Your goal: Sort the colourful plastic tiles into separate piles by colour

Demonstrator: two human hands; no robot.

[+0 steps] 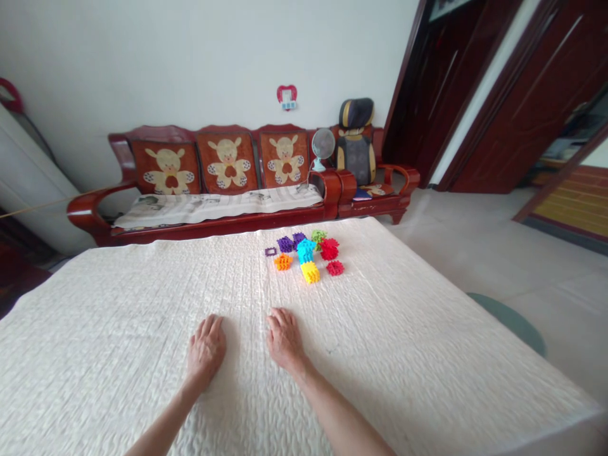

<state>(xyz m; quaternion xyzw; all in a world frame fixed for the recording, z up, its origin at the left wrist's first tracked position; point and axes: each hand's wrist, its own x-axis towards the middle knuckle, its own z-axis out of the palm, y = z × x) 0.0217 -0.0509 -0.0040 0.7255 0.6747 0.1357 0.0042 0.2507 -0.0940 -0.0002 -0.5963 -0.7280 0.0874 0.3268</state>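
Note:
My left hand (207, 347) rests palm down on the cream quilted cover (118, 304), its fingers stretched forward and nothing in it. To its right, my right hand (284, 337) also lies on the cover, fingers extended and holding nothing. Beyond the right hand sits a cluster of colourful plastic interlocking blocks: yellow blocks (310, 272), light blue blocks (306, 250), an orange block (283, 261), purple blocks (285, 244), a flat purple frame piece (270, 251), green blocks (318, 238), red blocks (329, 248) and a separate red piece (335, 268). Neither hand touches them.
Behind the covered surface stands a wooden sofa (213, 221) with bear-patterned cushions (230, 163). A small fan (323, 145) and a chair with a massage cushion (356, 155) are at its right. A round greenish object (510, 322) is beside the cover's right edge.

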